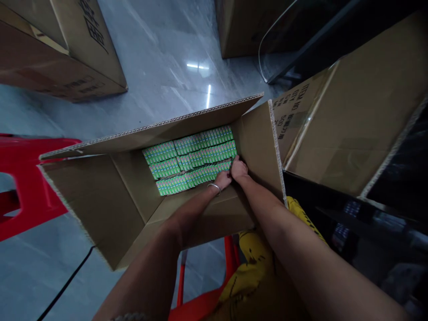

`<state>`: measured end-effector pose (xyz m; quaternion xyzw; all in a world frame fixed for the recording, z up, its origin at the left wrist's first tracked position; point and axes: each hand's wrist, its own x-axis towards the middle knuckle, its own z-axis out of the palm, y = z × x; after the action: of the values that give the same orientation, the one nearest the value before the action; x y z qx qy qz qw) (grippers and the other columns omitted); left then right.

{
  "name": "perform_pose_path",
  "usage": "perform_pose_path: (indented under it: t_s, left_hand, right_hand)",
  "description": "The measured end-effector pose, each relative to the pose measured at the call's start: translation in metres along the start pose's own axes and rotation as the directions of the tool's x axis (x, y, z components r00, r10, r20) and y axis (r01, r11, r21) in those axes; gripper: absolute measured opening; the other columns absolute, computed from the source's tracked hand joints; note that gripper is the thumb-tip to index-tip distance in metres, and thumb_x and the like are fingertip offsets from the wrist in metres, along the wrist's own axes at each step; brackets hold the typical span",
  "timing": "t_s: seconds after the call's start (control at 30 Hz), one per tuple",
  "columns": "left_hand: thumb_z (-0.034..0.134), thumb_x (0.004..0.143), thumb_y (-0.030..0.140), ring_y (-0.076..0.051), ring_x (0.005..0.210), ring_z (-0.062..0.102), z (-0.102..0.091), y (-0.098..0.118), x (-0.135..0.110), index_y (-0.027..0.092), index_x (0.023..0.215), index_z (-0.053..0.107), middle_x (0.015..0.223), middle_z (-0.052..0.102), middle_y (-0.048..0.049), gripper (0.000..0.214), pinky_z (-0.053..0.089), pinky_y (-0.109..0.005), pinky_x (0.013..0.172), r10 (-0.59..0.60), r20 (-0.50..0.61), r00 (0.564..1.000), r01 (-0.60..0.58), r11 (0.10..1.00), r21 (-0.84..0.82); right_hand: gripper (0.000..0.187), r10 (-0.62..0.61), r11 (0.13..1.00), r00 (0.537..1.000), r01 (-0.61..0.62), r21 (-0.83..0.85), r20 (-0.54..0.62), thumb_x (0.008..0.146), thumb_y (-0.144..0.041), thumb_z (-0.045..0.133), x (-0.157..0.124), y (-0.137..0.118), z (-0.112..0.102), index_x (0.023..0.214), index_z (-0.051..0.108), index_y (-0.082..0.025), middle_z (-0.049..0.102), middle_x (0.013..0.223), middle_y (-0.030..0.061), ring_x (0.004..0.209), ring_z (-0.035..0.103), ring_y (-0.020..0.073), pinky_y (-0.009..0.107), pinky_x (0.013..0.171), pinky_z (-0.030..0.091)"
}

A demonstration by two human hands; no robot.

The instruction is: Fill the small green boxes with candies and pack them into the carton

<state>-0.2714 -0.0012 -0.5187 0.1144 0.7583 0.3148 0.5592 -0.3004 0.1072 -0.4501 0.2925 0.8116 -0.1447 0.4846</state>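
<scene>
An open cardboard box (100,205) stands in front of me with its flaps spread. Rows of small green packets (190,158) stand packed on edge at its bottom. Both my arms reach down into the near right corner of the box. My left hand (223,179), with a bracelet on the wrist, presses on the nearest row of packets. My right hand (238,169) sits beside it, fingers curled down among the packets at the row's right end. Whether either hand grips a packet is hidden.
A red plastic stool (30,187) stands at the left, and another red frame (200,303) is under the box. Closed cardboard boxes lie at the top left (67,49), top middle (240,26) and right (354,116). The floor (160,67) is shiny grey tile.
</scene>
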Motion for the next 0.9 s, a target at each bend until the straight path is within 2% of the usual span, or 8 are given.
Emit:
perform_pose_path:
  t_s: [0.2, 0.43, 0.7, 0.83, 0.9]
  left_hand:
    - [0.056, 0.091, 0.034, -0.021, 0.101, 0.060, 0.008, -0.004, 0.000, 0.015, 0.119, 0.056, 0.119, 0.058, -0.0093, 0.033, 0.053, -0.042, 0.085, 0.001, 0.124, 0.992, -0.007, 0.999, 0.051]
    - [0.055, 0.091, 0.034, -0.021, 0.102, 0.060, 0.012, -0.001, 0.001, 0.016, 0.117, 0.057, 0.119, 0.059, -0.0089, 0.031, 0.052, -0.041, 0.086, 0.033, 0.145, 0.989, -0.047, 0.994, 0.095]
    - [0.054, 0.092, 0.034, -0.021, 0.103, 0.060, 0.001, 0.013, 0.011, 0.016, 0.118, 0.056, 0.121, 0.058, -0.0094, 0.032, 0.052, -0.042, 0.087, 0.154, 0.152, 0.976, -0.166, 0.983, 0.076]
    - [0.053, 0.092, 0.033, -0.020, 0.101, 0.060, -0.004, 0.010, -0.005, 0.017, 0.116, 0.058, 0.120, 0.058, -0.0092, 0.029, 0.052, -0.040, 0.087, 0.207, 0.145, 0.968, -0.217, 0.975, 0.054]
    - [0.053, 0.092, 0.033, -0.020, 0.101, 0.060, -0.010, 0.003, -0.018, 0.017, 0.117, 0.058, 0.120, 0.059, -0.0091, 0.029, 0.053, -0.040, 0.086, 0.231, 0.085, 0.969, -0.235, 0.971, 0.038]
  right_hand:
    - [0.035, 0.023, 1.000, 0.996, -0.023, 0.001, -0.091, 0.093, -0.009, 0.034, 0.008, 0.001, 0.009, 0.129, 0.036, -0.007, 0.065, 0.111, 0.0234, 0.107, 0.064, 0.0246, 0.032, 0.085, 0.049]
    - [0.039, 0.000, 1.000, 0.989, -0.003, -0.022, -0.146, 0.091, -0.014, 0.045, 0.002, -0.001, 0.004, 0.127, 0.036, -0.003, 0.065, 0.109, 0.0256, 0.104, 0.065, 0.0269, 0.034, 0.086, 0.049]
    - [0.046, -0.045, 0.992, 0.992, 0.031, -0.119, -0.120, 0.083, -0.023, 0.060, -0.015, -0.006, -0.034, 0.121, 0.044, -0.002, 0.065, 0.110, 0.0260, 0.105, 0.065, 0.0277, 0.032, 0.085, 0.051]
    - [0.051, -0.152, 0.971, 0.981, 0.125, -0.203, -0.121, 0.080, -0.027, 0.064, -0.031, -0.013, -0.060, 0.122, 0.045, -0.003, 0.065, 0.110, 0.0239, 0.107, 0.064, 0.0292, 0.032, 0.088, 0.049]
    - [0.053, -0.220, 0.951, 0.968, 0.185, -0.250, -0.121, 0.081, -0.029, 0.062, -0.042, -0.016, -0.072, 0.124, 0.044, -0.003, 0.066, 0.108, 0.0234, 0.107, 0.063, 0.0299, 0.033, 0.088, 0.049]
